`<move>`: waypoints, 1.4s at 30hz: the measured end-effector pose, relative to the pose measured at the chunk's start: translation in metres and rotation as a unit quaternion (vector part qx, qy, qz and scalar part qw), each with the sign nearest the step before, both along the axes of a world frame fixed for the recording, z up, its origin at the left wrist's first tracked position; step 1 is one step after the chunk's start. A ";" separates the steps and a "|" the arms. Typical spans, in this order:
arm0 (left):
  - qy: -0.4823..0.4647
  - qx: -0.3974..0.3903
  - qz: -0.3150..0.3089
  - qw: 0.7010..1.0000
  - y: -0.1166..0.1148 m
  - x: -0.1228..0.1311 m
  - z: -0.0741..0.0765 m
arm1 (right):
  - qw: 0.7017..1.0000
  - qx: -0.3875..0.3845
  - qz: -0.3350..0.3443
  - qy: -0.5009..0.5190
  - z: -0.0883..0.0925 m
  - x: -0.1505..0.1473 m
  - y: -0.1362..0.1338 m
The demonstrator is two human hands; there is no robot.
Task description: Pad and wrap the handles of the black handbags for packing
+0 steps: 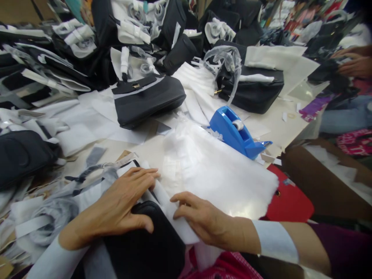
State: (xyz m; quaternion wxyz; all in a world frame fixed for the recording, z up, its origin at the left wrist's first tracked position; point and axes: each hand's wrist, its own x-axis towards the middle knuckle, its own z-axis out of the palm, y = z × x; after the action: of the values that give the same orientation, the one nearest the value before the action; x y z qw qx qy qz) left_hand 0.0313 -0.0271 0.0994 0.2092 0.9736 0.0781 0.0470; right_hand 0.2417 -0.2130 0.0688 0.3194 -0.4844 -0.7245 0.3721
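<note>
Fingers [139, 179] of left hand [119, 203] splayed, ungripping, over white padding [165, 201]; right hand [205, 220] half-curled beside it, grip unclear. Black bag [145, 248] at six o'clock, seemingly partway wrapped: edge padded, front bare; blue tape dispenser [232, 133] at two.

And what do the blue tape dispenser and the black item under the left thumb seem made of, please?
Blue tape dispenser: probably hard plastic, from its smooth, glossy body. Black item: likely leather or imitation leather, smooth with a low sheen; I can't tell which.

Black bag [148, 248] — smooth, round-cornered; a white wrap [166, 204] along its edge.
</note>
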 end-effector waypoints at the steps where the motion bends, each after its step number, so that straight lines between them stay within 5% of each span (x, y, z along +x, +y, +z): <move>1: -0.002 -0.002 -0.007 1.000 0.001 0.000 0.000 | 1.000 0.003 -0.001 0.020 -0.003 -0.002 0.002; 14: 0.019 -0.001 -0.067 0.998 0.007 0.004 0.002 | 0.990 -0.002 -0.085 0.109 -0.016 -0.011 0.021; 20: 0.047 -0.028 -0.042 0.998 0.010 0.004 0.004 | 0.983 0.018 -0.059 0.174 -0.019 -0.008 0.024; 31: 0.040 -0.055 0.003 0.998 0.003 0.001 0.004 | 0.967 -0.187 -0.162 0.060 0.004 -0.038 0.053; 35: 0.042 -0.044 0.001 0.998 0.002 -0.002 0.002 | 0.928 -0.267 -0.209 0.152 0.009 -0.042 0.048; 38: 0.042 -0.030 0.007 0.999 0.001 -0.001 0.002 | 0.916 -0.232 -0.225 0.237 0.005 -0.048 0.040; 42: 0.025 -0.024 0.021 0.999 -0.002 0.002 0.002 | 0.951 -0.133 -0.178 0.218 0.002 -0.047 0.033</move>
State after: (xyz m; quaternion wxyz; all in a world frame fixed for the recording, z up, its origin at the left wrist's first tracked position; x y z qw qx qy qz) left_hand 0.0331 -0.0286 0.1012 0.2294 0.9674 0.1044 0.0252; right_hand 0.1944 -0.1800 0.0708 0.4629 -0.5505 -0.4838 0.4986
